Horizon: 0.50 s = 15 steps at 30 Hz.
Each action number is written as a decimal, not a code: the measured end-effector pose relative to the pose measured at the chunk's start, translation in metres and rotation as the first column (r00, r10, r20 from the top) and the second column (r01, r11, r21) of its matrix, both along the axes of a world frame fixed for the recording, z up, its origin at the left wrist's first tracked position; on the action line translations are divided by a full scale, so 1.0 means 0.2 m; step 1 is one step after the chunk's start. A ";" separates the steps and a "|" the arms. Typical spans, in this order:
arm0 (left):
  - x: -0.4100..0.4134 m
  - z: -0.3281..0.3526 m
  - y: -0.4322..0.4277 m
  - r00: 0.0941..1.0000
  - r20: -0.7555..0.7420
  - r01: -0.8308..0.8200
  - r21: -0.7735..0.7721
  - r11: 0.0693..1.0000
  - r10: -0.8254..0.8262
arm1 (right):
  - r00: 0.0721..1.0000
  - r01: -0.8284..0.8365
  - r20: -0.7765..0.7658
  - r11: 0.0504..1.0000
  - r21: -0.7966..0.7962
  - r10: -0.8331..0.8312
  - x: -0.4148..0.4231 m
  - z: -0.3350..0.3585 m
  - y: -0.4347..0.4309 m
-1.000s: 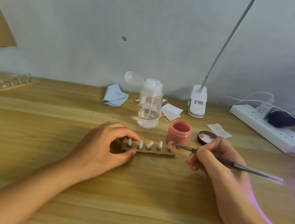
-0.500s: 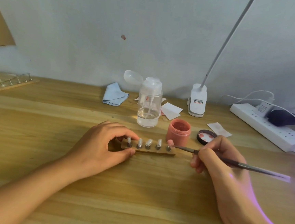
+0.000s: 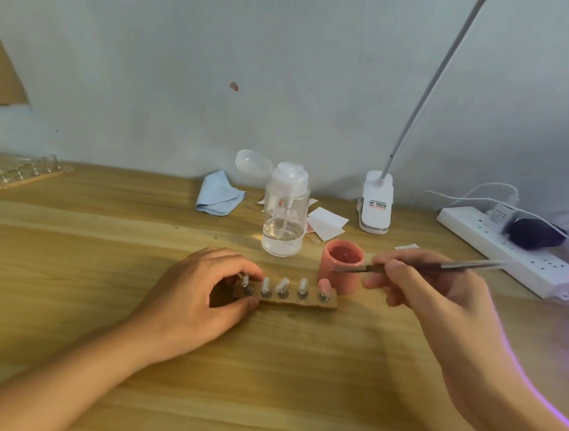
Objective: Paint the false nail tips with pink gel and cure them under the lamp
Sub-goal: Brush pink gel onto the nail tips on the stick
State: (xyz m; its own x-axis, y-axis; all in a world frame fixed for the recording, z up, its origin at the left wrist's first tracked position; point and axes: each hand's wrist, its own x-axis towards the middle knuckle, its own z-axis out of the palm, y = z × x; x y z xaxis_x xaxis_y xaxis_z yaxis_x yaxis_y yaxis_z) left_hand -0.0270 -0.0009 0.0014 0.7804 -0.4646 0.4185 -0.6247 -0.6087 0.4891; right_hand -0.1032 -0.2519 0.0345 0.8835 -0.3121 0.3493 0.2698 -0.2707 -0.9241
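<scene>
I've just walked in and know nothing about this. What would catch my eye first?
Probably the open jar of pink gel in the centre of the view, with the right hand holding a thin brush whose tip reaches the jar. Just in front, the left hand pinches the end of a small wooden strip carrying five false nail tips; only the rightmost looks pink.

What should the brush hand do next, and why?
Probably dip the brush into the pink gel jar: its tip hovers at the rim, and on the strip the left hand pinches, only the rightmost nail tip looks pink; four look clear.
</scene>
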 end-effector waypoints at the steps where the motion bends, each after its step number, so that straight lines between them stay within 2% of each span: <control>1: 0.00 0.00 0.00 1.000 0.005 -0.002 0.006 1.000 0.002 | 0.999 0.034 -0.022 0.998 -0.049 -0.035 0.02 0.01 0.00; 4: 0.00 0.00 0.00 1.000 0.026 -0.002 0.012 1.000 0.002 | 0.989 0.144 -0.018 0.972 -0.187 -0.150 0.07 0.05 0.01; 9: -0.01 0.00 0.00 0.999 0.031 0.014 0.002 1.000 -0.014 | 0.975 0.219 0.057 0.971 -0.097 -0.214 0.13 0.10 0.01; 15: -0.01 0.00 0.00 0.999 0.033 0.015 0.012 1.000 -0.016 | 0.957 0.239 0.222 0.942 -0.235 -0.187 0.17 0.04 0.00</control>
State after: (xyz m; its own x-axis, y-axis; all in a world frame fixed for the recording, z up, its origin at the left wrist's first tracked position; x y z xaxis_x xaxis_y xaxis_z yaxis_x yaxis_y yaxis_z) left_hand -0.0283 -0.0006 0.0004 0.7591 -0.4816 0.4380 -0.6496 -0.6046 0.4609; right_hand -0.0694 -0.2514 0.0418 0.7131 -0.3625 0.6000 0.3461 -0.5623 -0.7511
